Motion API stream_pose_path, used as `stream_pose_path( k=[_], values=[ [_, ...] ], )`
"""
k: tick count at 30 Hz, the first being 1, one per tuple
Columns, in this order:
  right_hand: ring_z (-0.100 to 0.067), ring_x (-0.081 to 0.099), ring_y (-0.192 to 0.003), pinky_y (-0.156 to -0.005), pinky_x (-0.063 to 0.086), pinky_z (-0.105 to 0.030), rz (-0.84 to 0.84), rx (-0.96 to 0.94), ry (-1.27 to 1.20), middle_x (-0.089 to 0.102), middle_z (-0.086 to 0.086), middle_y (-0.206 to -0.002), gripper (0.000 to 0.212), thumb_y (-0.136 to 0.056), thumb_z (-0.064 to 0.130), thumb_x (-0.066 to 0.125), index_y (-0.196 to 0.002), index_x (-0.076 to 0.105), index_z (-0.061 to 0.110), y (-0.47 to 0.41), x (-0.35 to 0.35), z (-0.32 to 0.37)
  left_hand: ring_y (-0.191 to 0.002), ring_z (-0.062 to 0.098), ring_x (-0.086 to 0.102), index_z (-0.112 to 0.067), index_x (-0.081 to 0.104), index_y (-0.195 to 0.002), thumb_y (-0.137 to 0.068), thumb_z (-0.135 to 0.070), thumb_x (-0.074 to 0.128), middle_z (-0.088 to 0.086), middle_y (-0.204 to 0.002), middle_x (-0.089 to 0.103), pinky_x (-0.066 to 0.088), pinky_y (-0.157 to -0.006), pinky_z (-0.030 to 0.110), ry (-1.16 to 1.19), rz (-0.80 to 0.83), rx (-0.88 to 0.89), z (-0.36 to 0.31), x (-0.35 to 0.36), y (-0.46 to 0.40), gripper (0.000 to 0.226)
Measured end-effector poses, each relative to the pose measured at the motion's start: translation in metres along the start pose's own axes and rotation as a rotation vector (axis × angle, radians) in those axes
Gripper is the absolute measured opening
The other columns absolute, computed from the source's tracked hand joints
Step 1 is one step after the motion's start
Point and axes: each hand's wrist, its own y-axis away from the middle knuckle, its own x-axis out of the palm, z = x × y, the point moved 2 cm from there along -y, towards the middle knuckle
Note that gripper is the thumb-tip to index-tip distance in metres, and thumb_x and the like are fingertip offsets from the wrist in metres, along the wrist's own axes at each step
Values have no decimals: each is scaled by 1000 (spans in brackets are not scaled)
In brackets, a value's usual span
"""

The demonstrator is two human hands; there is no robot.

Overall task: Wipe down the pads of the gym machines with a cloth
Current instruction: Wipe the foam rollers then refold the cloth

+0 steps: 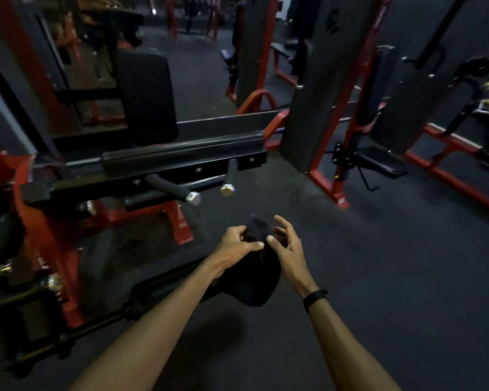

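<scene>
A dark cloth (256, 280) hangs bunched between both hands, low in the middle of the view above the floor. My left hand (236, 245) grips its upper left part with curled fingers. My right hand (287, 244) pinches the cloth's top with thumb and fingers, its other fingers spread. A black upright back pad (146, 94) stands on the red and black machine at left, well beyond the hands. A long black roller pad (181, 155) runs across that machine's frame.
Two chrome-capped black pegs (181, 190) jut from the machine toward me. Red-framed machines with grey weight-stack covers (319, 80) stand ahead and right, one with a small black seat pad (378, 162). Dark rubber floor (407, 277) spreads to the right.
</scene>
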Motion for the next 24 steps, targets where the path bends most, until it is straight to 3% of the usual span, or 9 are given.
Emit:
stream_pose_path(
  k=[2, 5, 7, 11, 13, 15, 19, 22, 24],
  values=[
    [-9, 56, -118, -95, 48, -17, 49, 14, 67, 55, 1, -128, 58, -93, 8, 69, -144, 43, 21, -7, -50, 2, -84, 10, 68, -22, 68, -94, -60, -21, 79, -2, -90, 74, 53, -81, 32, -54, 28, 54, -22, 36, -16, 36],
    [-19, 55, -124, -103, 49, -34, 100, 32, 176, 54, 0, -130, 79, -84, 25, 82, -150, 38, 25, -19, -133, 8, -104, 16, 67, -31, 61, -105, -65, -3, 78, -1, -106, 71, 54, -89, 33, -103, 49, 151, -61, 91, -37, 52],
    [-21, 47, -129, -109, 44, -43, 110, 42, 314, 48, 3, -131, 96, -71, 50, 86, -150, 34, 33, -27, -183, 16, -110, 18, 64, -37, 55, -111, -67, 6, 77, -3, -113, 67, 53, -88, 27, -123, 56, 240, -92, 123, -51, 65],
    [-25, 32, -138, -114, 34, -55, 140, -46, 527, 40, 4, -140, 109, -55, 70, 81, -145, 26, 42, -49, -256, 40, -117, 17, 60, -37, 49, -126, -58, -1, 72, -2, -128, 59, 52, -94, 26, -186, 158, 467, -157, 171, -74, 81],
    [-23, 28, -140, -115, 29, -52, 156, -118, 608, 35, 1, -148, 112, -57, 64, 85, -146, 21, 40, -64, -275, 55, -123, 14, 56, -33, 47, -134, -59, 0, 69, -1, -135, 54, 49, -100, 28, -253, 236, 558, -186, 178, -83, 85],
    [-18, 26, -136, -109, 24, -39, 155, -181, 654, 33, 1, -145, 111, -64, 50, 90, -148, 20, 37, -83, -294, 71, -122, 10, 56, -27, 51, -131, -61, 5, 68, -1, -131, 56, 50, -100, 29, -335, 284, 601, -217, 183, -98, 78],
    [-10, 27, -116, -100, 24, -34, 138, -294, 710, 32, 8, -127, 96, -68, 41, 90, -139, 28, 28, -128, -318, 96, -121, 26, 58, -32, 59, -109, -63, 6, 72, 13, -131, 56, 59, -83, 42, -455, 243, 649, -266, 182, -142, 61],
    [-11, 36, -110, -92, 29, -34, 47, -401, 699, 38, 8, -120, 83, -68, 40, 91, -123, 32, 23, -179, -337, 106, -99, 22, 66, -20, 60, -101, -63, 9, 73, 10, -107, 64, 59, -74, 46, -476, 178, 705, -298, 182, -185, 50],
    [-13, 44, -105, -84, 29, -34, 0, -483, 698, 45, 8, -113, 76, -66, 45, 91, -112, 33, 26, -216, -349, 113, -85, 13, 65, -14, 59, -97, -65, 10, 75, 5, -93, 64, 56, -67, 38, -487, 148, 726, -319, 177, -213, 44]
  ],
)
